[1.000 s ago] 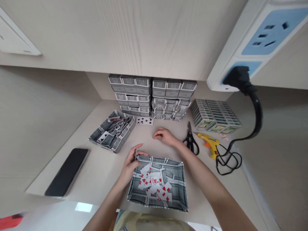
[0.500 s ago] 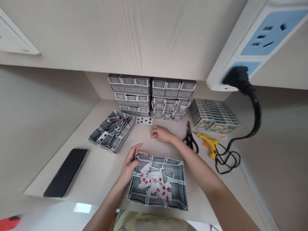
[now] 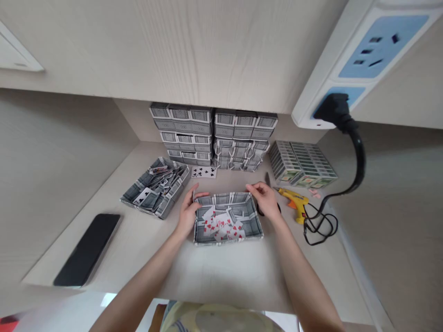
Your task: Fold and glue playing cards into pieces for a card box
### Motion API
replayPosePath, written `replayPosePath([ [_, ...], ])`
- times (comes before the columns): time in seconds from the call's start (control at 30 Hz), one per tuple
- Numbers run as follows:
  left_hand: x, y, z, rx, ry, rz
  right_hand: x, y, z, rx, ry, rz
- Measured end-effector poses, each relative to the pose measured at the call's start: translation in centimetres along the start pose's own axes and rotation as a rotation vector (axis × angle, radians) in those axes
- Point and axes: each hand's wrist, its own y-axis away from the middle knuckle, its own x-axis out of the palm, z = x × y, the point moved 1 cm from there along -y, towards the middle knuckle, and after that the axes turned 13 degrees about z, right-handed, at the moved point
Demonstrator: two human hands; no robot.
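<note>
A box made of grey patterned cards stands at the middle of the table, with cut pieces of red-suited playing cards lying inside. My left hand grips its back left corner, thumb over the rim and fingers outside. At the back right corner, my right hand pinches the rim between thumb and fingers. Behind the box lies a strip of black-suited cards. A second grey card box, filled with loose cards and pieces, sits to the left of my left hand.
Stacked grey card boxes line the back. Wrapped card packs, a yellow glue gun with a black cable, and scissors partly behind my right hand are at right. A phone lies left; a power strip hangs above.
The box with red card pieces has moved away from me, toward the back, with my left hand on it. My right hand has come over to its back right corner and taken hold.
</note>
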Motion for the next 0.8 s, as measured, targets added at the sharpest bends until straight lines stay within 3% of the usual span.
replayPosePath([
  [0.1,0.1,-1.7,-0.2,-0.019,-0.070,0.031,0.2,1.7,0.1,0.007,-0.049,-0.070],
  [0.23,0.2,-2.7,-0.6,-0.015,-0.159,0.060,1.1,2.8,-0.3,0.021,-0.078,-0.029],
  [0.53,0.2,-3.2,-0.4,0.010,-0.023,0.117,1.2,3.1,-1.4,0.028,-0.124,0.029],
  [0.8,-0.3,-2.1,0.1,-0.020,-0.064,0.077,0.5,3.1,-1.4,0.015,-0.117,-0.214],
])
